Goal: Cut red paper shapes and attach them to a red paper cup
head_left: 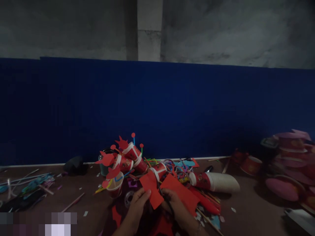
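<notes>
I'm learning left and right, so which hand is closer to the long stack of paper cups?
Right. The right hand, holding scissors, is a little left of the paper cup stack; the left hand, holding red paper, is farther left.

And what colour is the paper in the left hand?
The paper is red, seen in the head view.

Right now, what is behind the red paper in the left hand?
Past the top edge of the red paper in the left hand, a paper cup shows; what the paper covers cannot be seen.
</notes>
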A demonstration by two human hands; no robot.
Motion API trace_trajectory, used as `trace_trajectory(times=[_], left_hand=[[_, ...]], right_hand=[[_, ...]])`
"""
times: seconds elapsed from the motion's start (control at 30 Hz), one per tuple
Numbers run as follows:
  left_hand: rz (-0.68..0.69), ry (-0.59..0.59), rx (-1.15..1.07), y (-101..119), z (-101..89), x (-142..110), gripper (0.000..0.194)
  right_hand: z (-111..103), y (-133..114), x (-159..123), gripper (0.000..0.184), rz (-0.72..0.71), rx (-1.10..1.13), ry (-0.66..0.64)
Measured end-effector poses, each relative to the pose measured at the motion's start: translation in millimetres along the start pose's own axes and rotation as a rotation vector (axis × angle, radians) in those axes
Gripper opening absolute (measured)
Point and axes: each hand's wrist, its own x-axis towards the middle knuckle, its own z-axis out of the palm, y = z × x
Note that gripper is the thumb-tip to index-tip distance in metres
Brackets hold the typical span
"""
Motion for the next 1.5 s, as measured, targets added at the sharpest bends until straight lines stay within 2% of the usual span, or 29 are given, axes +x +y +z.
trace_trajectory(times=[0.1, 0.2, 0.4, 0.57, 0.7, 1.0, 1.3, 1.5], left_hand=[[0.025, 0.036, 0.046, 4.9, 2.0, -3.0, 0.036], [0.057, 0.129, 0.100, 7.1, 0.7, -3.5, 0.029], [0.134, 0.271, 0.143, -0.5, -9.3, 3.8, 0.023], [0.087, 0.106, 0.127, -0.4, -8.9, 4.0, 0.029], [0.071, 0.057, 0.110, 2.1, -7.0, 2.7, 0.032], [0.074, 0.038, 0.103, 5.4, -7.0, 5.3, 0.038], [0.025, 0.012, 0.055, 5.5, -10.2, 4.6, 0.039], [0.000, 0.065, 0.040, 4.2, -12.0, 5.2, 0.034]], right_hand=[[0.3, 2.0, 2.4, 0.027, -0.029, 0.021, 0.030], [1.7, 4.7, 5.9, 0.028, -0.030, 0.038, 0.022], [3.4, 2.0, 4.7, 0.033, -0.013, 0.099, 0.050], [1.8, -11.3, -3.9, 0.036, 0.025, 0.047, 0.035], [-0.5, -13.7, -4.6, 0.034, 0.016, -0.011, 0.047], [-8.2, -1.1, -1.1, 0.040, -0.031, -0.041, -0.017], [-16.7, 15.6, 6.9, 0.036, -0.079, -0.067, -0.079], [-16.6, 1.8, -0.6, 0.038, -0.048, -0.074, -0.108]])
